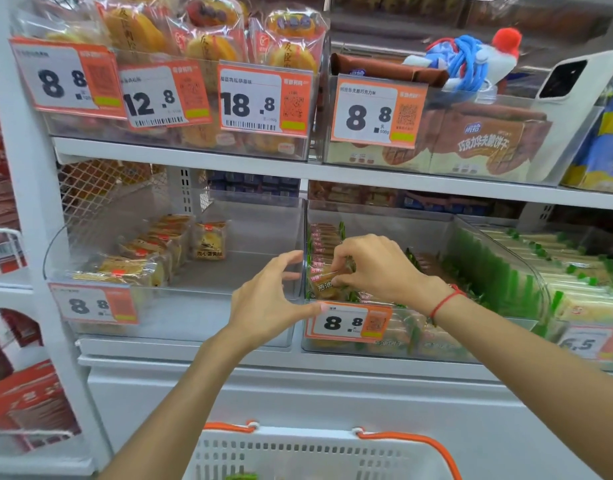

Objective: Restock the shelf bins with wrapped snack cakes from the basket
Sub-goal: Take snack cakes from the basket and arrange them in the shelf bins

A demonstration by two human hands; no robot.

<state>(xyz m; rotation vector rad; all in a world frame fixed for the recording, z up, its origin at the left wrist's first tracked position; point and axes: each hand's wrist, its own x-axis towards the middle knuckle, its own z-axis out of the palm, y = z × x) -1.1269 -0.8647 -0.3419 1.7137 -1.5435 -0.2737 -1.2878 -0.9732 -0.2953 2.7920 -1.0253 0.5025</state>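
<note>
Clearly the right hand point(374, 268), at the centre of the frame, pinches a wrapped snack cake point(324, 280) with curled fingertips and holds it at the front left corner of the middle clear bin point(433, 220), probably so that it joins the row of like cakes point(320, 244) standing on edge along that bin's left wall. The left hand point(270, 303) holds nothing: its fingers are spread and loosely bent, its thumb rests by the bin's front rim just above the orange 8.8 price tag point(348, 322), seemingly to steady the bin or to guide the cake in. The cake looks golden-brown inside a clear crinkled film with a small red label and dark printed characters; it seems light and easy to crush, so a gentle pinch suits it. Green-edged packets point(485, 268) fill the right side of the same bin. At left, the neighbouring bin point(180, 292) holds only a few yellow pastries point(152, 251). Along the bottom edge the white basket point(298, 452) with orange handles sits directly below the hands, near for the next pick.
</note>
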